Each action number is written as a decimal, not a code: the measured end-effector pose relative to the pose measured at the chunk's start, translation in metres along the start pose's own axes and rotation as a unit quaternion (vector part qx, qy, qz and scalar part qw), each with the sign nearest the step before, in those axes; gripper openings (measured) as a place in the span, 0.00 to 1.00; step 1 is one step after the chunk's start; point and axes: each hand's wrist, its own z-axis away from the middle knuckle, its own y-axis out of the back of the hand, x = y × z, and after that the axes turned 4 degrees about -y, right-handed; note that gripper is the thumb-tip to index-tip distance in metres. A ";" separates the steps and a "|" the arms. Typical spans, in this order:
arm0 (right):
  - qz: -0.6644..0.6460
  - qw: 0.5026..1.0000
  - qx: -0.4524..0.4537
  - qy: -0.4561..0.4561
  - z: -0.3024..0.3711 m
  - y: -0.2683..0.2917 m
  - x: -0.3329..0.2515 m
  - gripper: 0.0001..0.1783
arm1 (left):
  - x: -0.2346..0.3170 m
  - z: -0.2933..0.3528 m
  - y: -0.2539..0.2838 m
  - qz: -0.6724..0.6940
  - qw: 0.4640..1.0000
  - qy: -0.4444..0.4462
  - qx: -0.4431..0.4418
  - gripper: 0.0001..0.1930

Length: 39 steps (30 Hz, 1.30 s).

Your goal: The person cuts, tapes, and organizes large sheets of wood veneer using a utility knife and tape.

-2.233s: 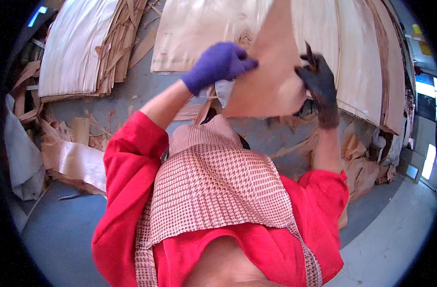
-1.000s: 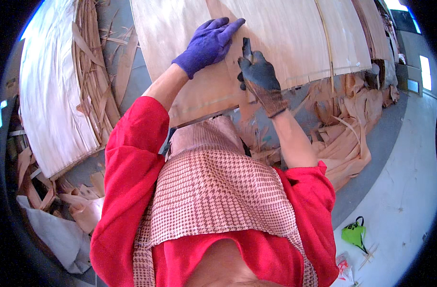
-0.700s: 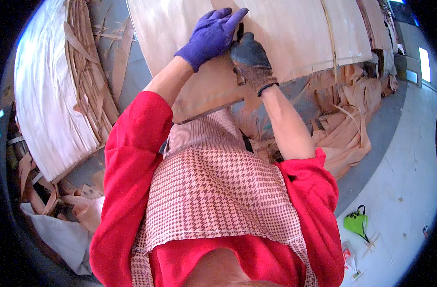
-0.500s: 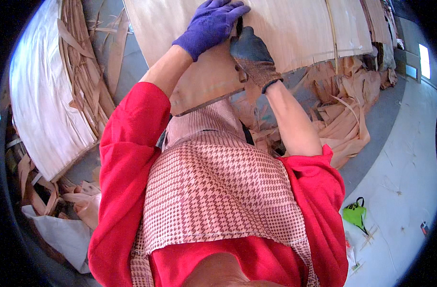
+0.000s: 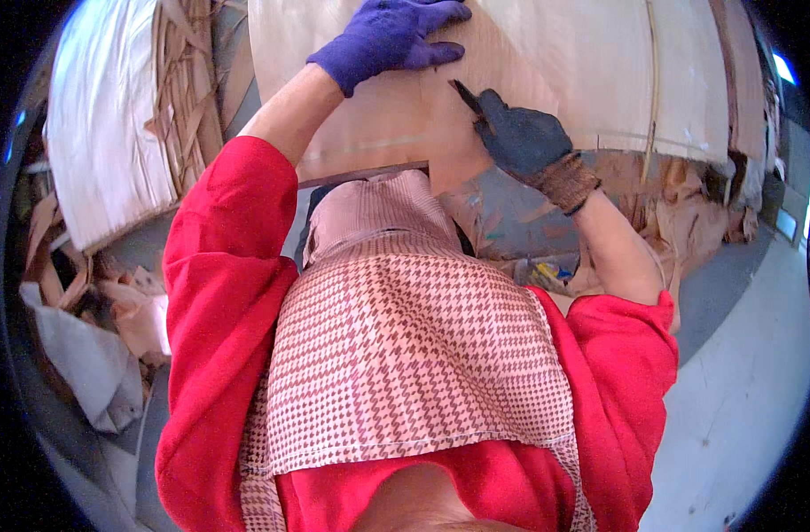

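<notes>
Right grip [image 5: 524, 139] hides part of dark tool [image 5: 466, 95].

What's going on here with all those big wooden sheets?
Somebody in a red top and checked apron is working at a pile of thin, pale wooden sheets. The purple-gloved left hand lies on them with its fingers spread. The dark-gloved right hand grips a narrow dark tool; I can't tell whether its tip touches the wood. Another stack lies to the left.
</notes>
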 end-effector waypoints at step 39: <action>-0.028 0.986 0.028 -0.161 0.012 -0.010 0.008 0.15 | 0.012 -0.006 -0.010 -0.066 0.997 -0.004 0.040 0.21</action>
